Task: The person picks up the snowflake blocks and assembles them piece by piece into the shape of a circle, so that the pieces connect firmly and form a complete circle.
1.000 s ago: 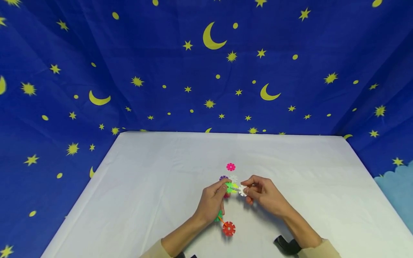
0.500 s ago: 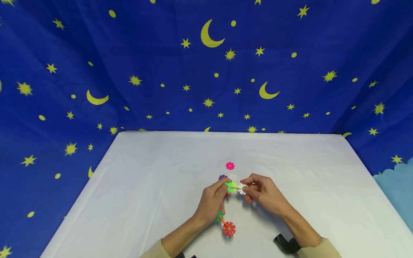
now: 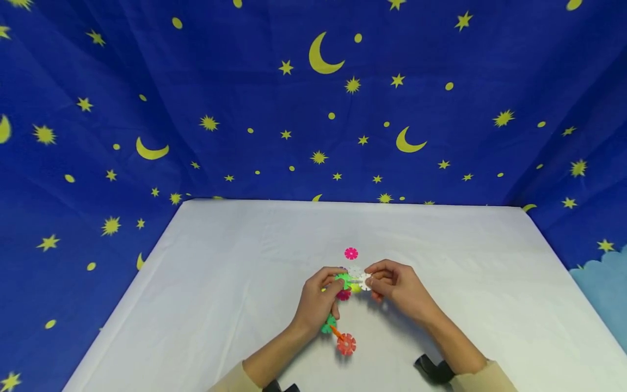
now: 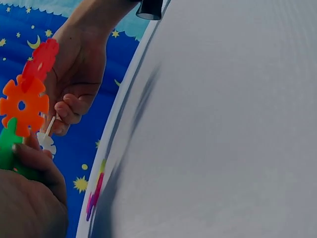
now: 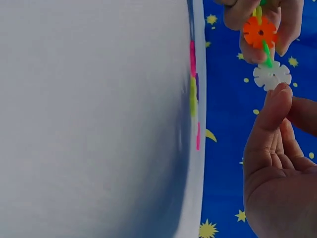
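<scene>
Left hand point(image 3: 314, 302): fingers gripping green disc point(image 3: 345, 281), above table point(image 3: 441, 234). Right hand point(image 3: 400, 286): thumb and finger pinching white disc point(image 5: 266, 77), crosswise to green disc. Advisable: slots aligned, straight push, no twisting.

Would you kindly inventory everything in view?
Joined discs: several, red, orange, green, yellow, white, between hands
Pink disc: one, pink, tabletop
Magenta disc: one, magenta, tabletop
Yellow disc: one, yellow, tabletop
Purple disc: one, purple, tabletop
Whitish disc: one, whitish, tabletop
Table: one, white, beneath hands
Backdrop: one, blue with yellow moons, behind table
Scalloped cloth: one, pale blue, right
Wrist devices: two, black, at wrists
Sleeves: two, beige, forearms
Left hand: one, gripping joined discs
Right hand: one, pinching white disc
</scene>
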### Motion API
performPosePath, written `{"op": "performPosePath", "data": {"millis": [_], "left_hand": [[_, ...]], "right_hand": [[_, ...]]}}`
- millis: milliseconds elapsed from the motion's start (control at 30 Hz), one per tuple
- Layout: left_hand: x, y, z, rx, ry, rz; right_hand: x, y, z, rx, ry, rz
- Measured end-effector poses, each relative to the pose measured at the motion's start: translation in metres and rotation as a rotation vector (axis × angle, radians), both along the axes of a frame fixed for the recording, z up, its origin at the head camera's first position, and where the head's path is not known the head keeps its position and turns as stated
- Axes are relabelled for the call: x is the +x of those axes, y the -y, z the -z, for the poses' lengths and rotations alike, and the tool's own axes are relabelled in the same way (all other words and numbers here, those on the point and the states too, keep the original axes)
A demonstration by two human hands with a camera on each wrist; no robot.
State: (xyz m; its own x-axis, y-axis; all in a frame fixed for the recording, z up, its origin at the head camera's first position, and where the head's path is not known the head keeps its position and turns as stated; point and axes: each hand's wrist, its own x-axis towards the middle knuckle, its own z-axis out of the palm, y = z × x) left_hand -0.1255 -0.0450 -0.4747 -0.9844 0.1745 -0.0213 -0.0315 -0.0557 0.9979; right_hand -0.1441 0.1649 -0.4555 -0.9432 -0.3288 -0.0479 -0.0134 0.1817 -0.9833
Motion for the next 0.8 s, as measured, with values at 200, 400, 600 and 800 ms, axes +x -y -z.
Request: {"op": "performPosePath", "data": {"millis": [200, 400, 600, 800], "left_hand": [[-0.003, 0.002, 0.0, 0.003, 0.036, 0.038], [-0.004, 0.004, -0.001, 0.053, 0.034, 0.037], [-0.002, 0.007, -0.008, 0.053, 0.032, 0.046], [-0.002, 0.008, -0.012, 0.059, 0.022, 0.055]], "right_hand": [[-0.006, 0.0, -0.004, 0.03, 0.007, -0.036], [-0.016, -0.006, 0.004, 0.118, -0.067, -0.071], [-0.025, -0.005, 0.011, 0.329, -0.199, -0.116], [-0.031, -0.001, 0.018, 0.454, -0.334, -0.196]]}}
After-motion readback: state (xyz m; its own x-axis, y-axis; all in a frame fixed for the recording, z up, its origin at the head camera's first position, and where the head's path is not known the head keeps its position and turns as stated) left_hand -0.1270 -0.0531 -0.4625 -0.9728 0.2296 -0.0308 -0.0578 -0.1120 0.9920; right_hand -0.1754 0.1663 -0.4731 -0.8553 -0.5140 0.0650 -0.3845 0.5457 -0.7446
